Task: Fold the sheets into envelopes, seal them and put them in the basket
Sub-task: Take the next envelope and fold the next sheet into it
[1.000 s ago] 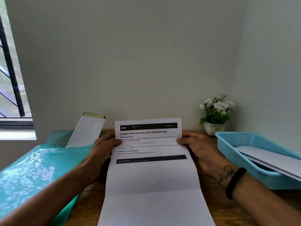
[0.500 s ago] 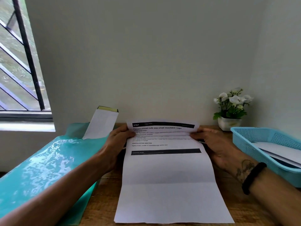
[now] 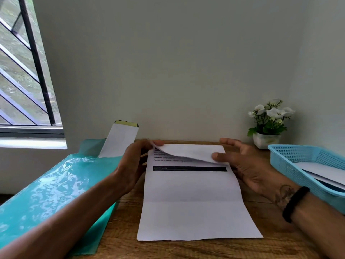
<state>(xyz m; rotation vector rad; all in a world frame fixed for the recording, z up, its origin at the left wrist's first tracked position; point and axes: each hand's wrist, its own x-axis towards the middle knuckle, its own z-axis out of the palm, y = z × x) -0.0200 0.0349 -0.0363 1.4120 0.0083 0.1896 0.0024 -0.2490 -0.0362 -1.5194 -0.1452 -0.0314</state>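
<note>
Sheet (image 3: 192,199) flat on worktop (image 3: 280,240), top edge folded over toward person. Left hand (image 3: 134,165) grip pinches fold's left corner; right hand (image 3: 248,165) thumb pinches fold's right corner. Basket (image 3: 291,165) at right.

Single head-worn wide-angle view, aimed forward and slightly down, close over wooden desk (image 3: 186,247). Wall filled upper frame; window (image 3: 22,71) sat upper left; forearms entered from lower corners.
</note>
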